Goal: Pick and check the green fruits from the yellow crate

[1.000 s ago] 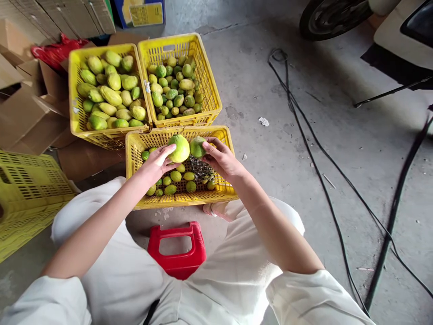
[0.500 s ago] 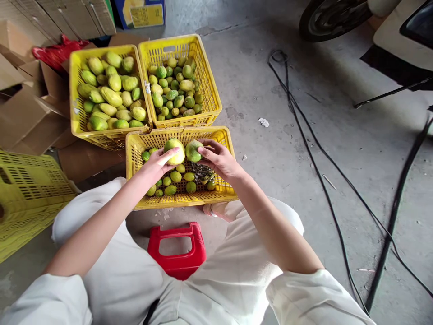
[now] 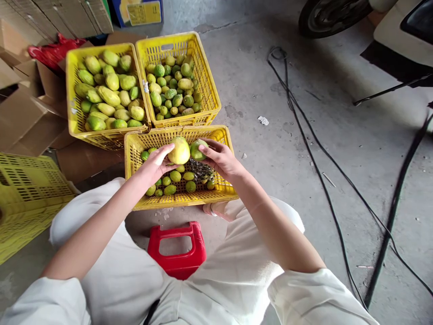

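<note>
My left hand (image 3: 156, 163) grips a large yellow-green fruit (image 3: 179, 150) above the near yellow crate (image 3: 176, 199). My right hand (image 3: 220, 159) holds a smaller green fruit (image 3: 197, 149) right beside it, the two fruits almost touching. Several small green fruits (image 3: 176, 176) lie on the floor of that near crate. Behind it stand two more yellow crates: the far left crate (image 3: 72, 118) is filled with big yellowish fruits (image 3: 108, 92), and the far right crate (image 3: 209, 97) holds smaller mixed green fruits (image 3: 171, 88).
A red plastic stool (image 3: 177, 250) sits between my knees. An empty yellow crate (image 3: 27, 194) and cardboard boxes (image 3: 23, 117) are at the left. Black cables (image 3: 314, 144) run across the concrete floor at right, near a vehicle wheel (image 3: 328, 16).
The fruit in my left hand has been turned and shifted slightly; both hands stay over the near crate, each holding its fruit.
</note>
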A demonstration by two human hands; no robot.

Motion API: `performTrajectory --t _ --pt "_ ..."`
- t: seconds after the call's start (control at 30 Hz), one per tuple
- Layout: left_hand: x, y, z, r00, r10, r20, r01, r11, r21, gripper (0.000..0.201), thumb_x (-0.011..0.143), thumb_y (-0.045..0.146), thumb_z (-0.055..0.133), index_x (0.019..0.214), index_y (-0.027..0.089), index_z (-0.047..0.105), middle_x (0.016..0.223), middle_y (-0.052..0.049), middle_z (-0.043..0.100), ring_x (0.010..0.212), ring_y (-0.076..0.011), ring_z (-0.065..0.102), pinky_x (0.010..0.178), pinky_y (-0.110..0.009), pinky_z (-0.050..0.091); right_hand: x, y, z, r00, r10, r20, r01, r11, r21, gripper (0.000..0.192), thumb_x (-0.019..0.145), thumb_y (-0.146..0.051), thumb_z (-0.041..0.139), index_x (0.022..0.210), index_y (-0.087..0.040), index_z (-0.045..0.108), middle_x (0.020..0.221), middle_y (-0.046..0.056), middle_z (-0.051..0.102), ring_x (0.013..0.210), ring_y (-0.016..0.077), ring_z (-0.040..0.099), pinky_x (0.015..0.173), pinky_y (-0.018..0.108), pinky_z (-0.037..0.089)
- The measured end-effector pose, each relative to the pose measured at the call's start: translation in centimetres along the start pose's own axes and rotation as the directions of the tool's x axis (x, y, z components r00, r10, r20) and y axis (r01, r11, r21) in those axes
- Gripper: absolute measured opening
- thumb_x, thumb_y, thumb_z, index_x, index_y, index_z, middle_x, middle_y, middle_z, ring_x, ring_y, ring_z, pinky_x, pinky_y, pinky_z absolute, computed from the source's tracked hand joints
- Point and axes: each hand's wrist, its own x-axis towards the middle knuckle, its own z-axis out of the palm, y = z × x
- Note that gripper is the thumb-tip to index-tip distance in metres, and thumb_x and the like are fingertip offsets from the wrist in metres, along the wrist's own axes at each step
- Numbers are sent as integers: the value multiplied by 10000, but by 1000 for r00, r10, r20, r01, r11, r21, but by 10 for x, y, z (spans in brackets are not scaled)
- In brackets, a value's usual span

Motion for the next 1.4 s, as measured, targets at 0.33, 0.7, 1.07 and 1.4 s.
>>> performTrajectory --t 0.33,0.7,1.07,1.4 --pt "-4 1 3 999 -49 14 49 998 -39 367 873 368 949 1139 180 781 1262 -167 864 1270 -349 841 1075 -473 736 4 7 -2 1000 -8 -24 7 999 -54 762 545 -780 1116 1005 -265 794 1085 38 847 1106 253 791 985 376 674" --pt "-6 3 4 998 -49 30 50 998 -48 255 925 302 962 1102 177 828 1296 -162 876 1306 -329 830 1052 -425 747 -1 4 2 999 36 34 -36 999 0 761 487 -581 1203 1064 -232 850 1228 102 887 1292 317 802 1155 437 677" --pt "-2 0 -5 997 -53 -65 50 998 -47 352 926 371 1016 1075 232 728 1306 -114 861 1264 -322 856 1118 -532 724 7 7 -9 1000 3 -22 -2 999 52 672 580 -595 1145 947 -293 670 970 -32 760 1143 240 785 1081 405 667" --pt "-4 1 0 998 -44 49 42 998 48 423 859 345 1064 1090 179 751 1181 -122 862 1128 -276 865 991 -399 753 1 -5 -7 999 -22 24 23 998 -64 707 505 -576 1189 995 -273 780 1123 47 835 1210 308 792 1151 473 666"
